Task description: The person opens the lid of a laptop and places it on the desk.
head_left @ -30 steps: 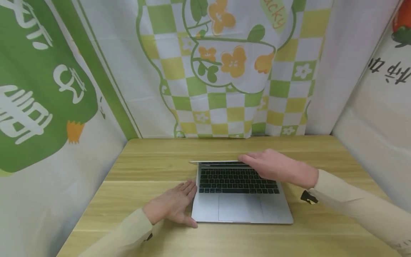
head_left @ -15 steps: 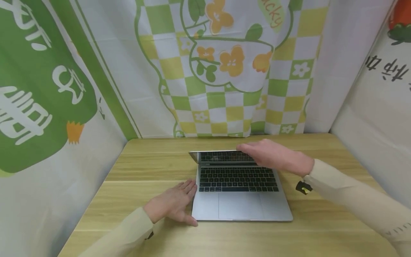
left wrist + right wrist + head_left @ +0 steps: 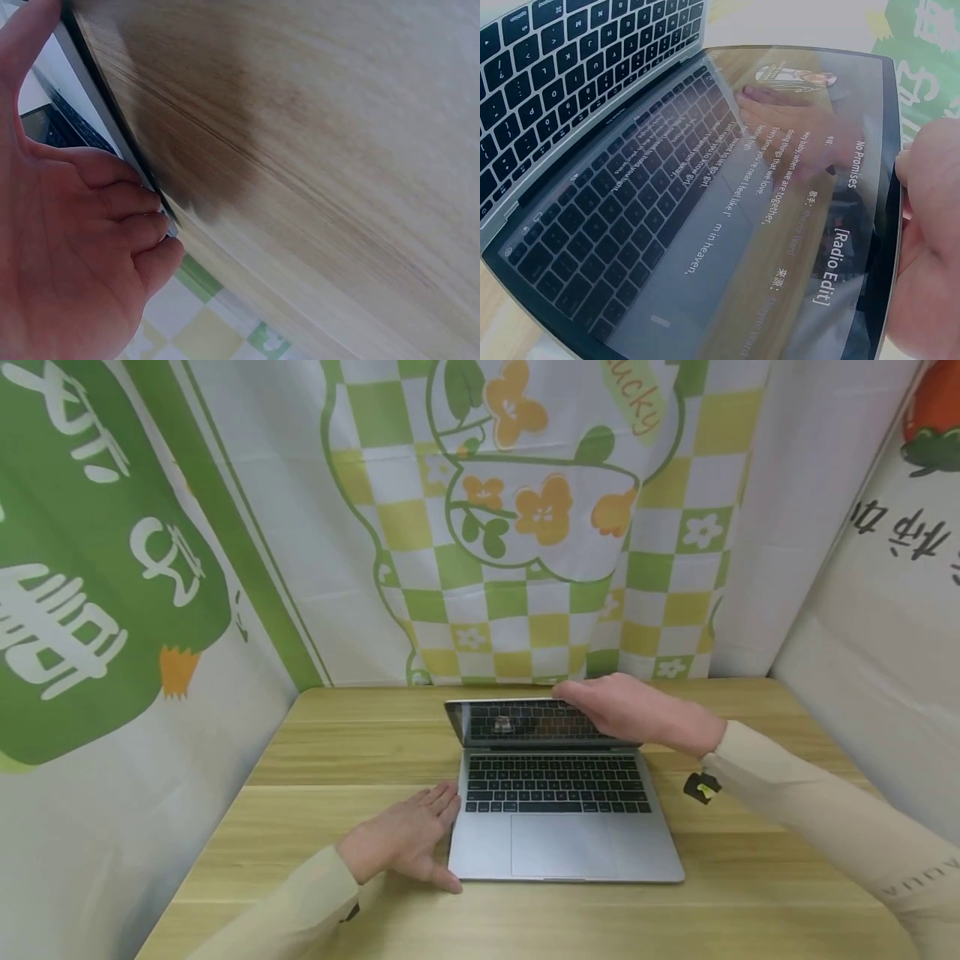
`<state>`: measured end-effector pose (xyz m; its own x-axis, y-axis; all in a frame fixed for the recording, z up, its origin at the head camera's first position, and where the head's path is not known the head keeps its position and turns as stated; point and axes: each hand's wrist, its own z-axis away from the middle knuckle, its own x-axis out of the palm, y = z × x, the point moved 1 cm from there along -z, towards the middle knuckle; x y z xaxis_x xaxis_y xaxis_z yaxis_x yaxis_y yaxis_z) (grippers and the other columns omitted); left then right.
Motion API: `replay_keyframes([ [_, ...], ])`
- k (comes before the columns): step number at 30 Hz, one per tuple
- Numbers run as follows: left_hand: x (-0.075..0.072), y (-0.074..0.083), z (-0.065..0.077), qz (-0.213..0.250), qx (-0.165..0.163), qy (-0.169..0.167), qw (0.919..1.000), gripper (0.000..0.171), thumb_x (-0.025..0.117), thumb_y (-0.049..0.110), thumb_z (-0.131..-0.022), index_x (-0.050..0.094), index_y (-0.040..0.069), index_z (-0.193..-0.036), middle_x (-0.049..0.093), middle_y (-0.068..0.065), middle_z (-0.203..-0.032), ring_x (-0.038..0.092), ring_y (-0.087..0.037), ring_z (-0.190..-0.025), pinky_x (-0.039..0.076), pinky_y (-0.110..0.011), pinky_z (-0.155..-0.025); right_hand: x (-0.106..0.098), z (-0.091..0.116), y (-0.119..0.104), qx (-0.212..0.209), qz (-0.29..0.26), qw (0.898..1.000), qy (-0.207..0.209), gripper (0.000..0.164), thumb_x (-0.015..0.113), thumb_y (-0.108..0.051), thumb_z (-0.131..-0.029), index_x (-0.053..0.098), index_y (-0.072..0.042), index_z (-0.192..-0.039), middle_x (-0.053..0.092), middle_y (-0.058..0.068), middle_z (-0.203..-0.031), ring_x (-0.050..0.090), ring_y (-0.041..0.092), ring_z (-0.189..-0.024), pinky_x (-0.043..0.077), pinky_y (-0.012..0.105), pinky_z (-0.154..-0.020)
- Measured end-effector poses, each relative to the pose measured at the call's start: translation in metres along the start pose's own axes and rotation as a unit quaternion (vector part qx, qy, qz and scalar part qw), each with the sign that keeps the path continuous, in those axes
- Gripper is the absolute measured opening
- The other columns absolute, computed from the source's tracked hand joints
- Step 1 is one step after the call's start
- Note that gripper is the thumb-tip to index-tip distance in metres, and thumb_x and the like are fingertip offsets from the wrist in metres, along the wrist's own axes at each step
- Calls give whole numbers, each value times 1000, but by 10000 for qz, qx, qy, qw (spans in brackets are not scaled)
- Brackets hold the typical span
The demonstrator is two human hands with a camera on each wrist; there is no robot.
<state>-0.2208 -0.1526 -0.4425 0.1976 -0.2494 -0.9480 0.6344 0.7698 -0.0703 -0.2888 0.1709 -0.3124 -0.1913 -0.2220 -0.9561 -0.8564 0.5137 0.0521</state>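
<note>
A silver laptop (image 3: pixel 562 843) with black keys lies on the wooden table, its lid (image 3: pixel 517 720) raised and tilted back. My right hand (image 3: pixel 637 714) holds the lid's top edge right of its middle. In the right wrist view, fingers (image 3: pixel 906 169) wrap that edge beside the lit screen (image 3: pixel 780 195), where lyrics and the title "No Promises" show over reflections of keys and a hand. With palm down and fingers fairly straight, my left hand (image 3: pixel 408 839) lies along the base's left side. In the left wrist view its fingertips (image 3: pixel 161 225) meet the laptop's edge.
The wooden table (image 3: pixel 337 743) reaches back to a green-and-yellow checkered curtain (image 3: pixel 495 602), close behind the lid. Printed cloth hangs on the left side (image 3: pixel 247 710) and the right side (image 3: pixel 862 635). A small dark device (image 3: pixel 702 787) sits at the right wrist.
The lid has swung from nearly closed to well raised, moving up and back with my right hand. My left hand has stayed at the laptop's left side.
</note>
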Motion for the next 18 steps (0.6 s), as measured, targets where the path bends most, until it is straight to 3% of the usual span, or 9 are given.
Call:
replay_keyframes([
  [8,-1,1,1,-27,1,-57,10000,122,53,87,-71,28,0,-153,18,-21,-162,20,-33,-151,23,-43,-123,0,-5,6,464,-147,9986,-226,24,51,-6,-101,57,-9,-124,73,8,-108,66,14,-67,58,28,-66],
  [18,-2,3,1,-38,-65,-123,9999,121,54,86,-72,28,0,-153,19,-19,-162,20,-32,-151,23,-42,-123,-1,-14,20,682,-597,9958,-163,23,47,-9,-103,59,-9,-122,73,9,-107,70,14,-77,60,30,-75],
])
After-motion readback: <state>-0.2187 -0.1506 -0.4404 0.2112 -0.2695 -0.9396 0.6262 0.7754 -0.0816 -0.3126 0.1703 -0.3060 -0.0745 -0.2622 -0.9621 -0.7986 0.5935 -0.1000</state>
